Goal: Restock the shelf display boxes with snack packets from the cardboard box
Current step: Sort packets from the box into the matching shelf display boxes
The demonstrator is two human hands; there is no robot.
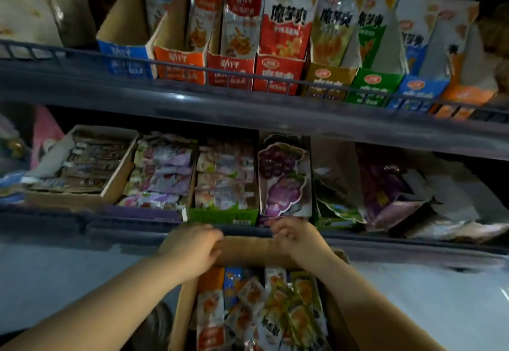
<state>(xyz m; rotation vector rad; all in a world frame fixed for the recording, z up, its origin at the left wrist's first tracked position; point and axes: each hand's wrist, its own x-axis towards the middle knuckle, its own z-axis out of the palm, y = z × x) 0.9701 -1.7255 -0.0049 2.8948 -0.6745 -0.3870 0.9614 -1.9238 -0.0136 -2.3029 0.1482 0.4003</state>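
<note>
My left hand (pixel 192 248) and right hand (pixel 296 236) curl on the far flap of the brown cardboard box (pixel 245 251); neither pinches a packet. The colourful snack packets (pixel 264 309) lie loose inside; a tipped box would spill them.

A single head-worn, wide-angle view is given, directed forward and down from close range. The lower centre of the frame is filled by the cardboard box (pixel 248 251), reached by both forearms from the bottom edge. The lower shelf (pixel 132 226) is seen across the middle, the upper shelf (pixel 192 108) across the top. Straight lines are bowed toward the edges. No second view is supplied.
</note>
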